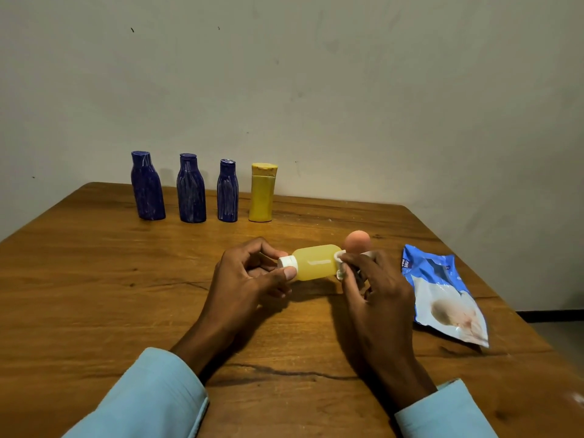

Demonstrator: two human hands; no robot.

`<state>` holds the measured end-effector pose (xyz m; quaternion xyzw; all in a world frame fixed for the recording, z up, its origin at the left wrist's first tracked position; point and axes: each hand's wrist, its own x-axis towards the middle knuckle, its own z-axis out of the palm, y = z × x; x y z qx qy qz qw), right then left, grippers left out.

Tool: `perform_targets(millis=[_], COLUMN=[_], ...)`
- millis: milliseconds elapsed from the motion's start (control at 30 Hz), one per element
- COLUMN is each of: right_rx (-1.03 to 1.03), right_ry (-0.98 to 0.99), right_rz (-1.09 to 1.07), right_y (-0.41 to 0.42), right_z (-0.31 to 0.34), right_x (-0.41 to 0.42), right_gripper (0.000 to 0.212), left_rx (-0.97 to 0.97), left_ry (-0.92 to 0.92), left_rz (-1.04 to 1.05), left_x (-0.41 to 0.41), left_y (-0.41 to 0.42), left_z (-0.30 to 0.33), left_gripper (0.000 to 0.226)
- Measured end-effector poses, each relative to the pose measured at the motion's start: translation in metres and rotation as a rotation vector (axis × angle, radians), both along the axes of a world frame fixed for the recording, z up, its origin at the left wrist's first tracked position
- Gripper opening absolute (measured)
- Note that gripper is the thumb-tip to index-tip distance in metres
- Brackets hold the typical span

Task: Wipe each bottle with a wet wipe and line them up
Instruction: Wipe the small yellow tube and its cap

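Note:
A small pale yellow bottle (pixel 316 262) with a white cap lies sideways in the air above the wooden table (pixel 94 279). My left hand (pixel 249 276) pinches its cap end. My right hand (pixel 376 289) holds a folded white wet wipe (pixel 339 263) against the bottle's base. Behind my right hand stands an object with a rounded orange-pink top (pixel 357 241), mostly hidden. At the back stand three dark blue bottles (pixel 148 186) (pixel 191 188) (pixel 227 191) and a yellow bottle (pixel 262 192) in a row.
A blue and white wet wipe pack (pixel 445 295) lies on the table at the right, close to the table's right edge. A plain wall rises right behind the bottle row.

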<state>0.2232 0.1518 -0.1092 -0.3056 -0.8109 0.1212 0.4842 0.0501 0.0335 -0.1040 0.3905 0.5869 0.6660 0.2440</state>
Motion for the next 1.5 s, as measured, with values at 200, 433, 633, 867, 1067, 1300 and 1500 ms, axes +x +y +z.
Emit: perform_targets(millis=[200,433,633,867,1067,1300,1500], right_rx=[0.028,0.019,0.018,0.012,0.056,0.005,0.01], right_ry=[-0.032,-0.06,0.014,-0.115,-0.004,-0.066,-0.148], right_rz=[0.163,0.097,0.15,0.247,0.137,0.33,0.261], right_y=[-0.01,-0.003,-0.011,-0.009,-0.009,-0.014,-0.014], right_z=[0.002,-0.001,0.005,0.0,0.005,0.002,0.001], right_x=[0.002,0.001,0.001,0.003,0.002,0.001,0.0], right_gripper=[0.016,0.022,0.021,0.019,0.026,0.028,0.039], left_rx=[0.004,-0.007,-0.012,-0.008,-0.008,-0.017,-0.001], left_ry=[-0.005,0.005,0.031,0.009,0.004,0.005,-0.009], left_rz=[0.024,0.023,0.024,0.023,0.006,0.008,-0.007], left_x=[-0.001,-0.001,-0.001,-0.001,0.001,0.0,0.001], left_y=[-0.001,0.001,0.002,0.001,0.001,0.0,0.0], left_z=[0.0,-0.001,-0.001,0.0,0.001,0.0,0.0], left_gripper=[0.02,0.019,0.019,0.019,0.019,0.019,0.019])
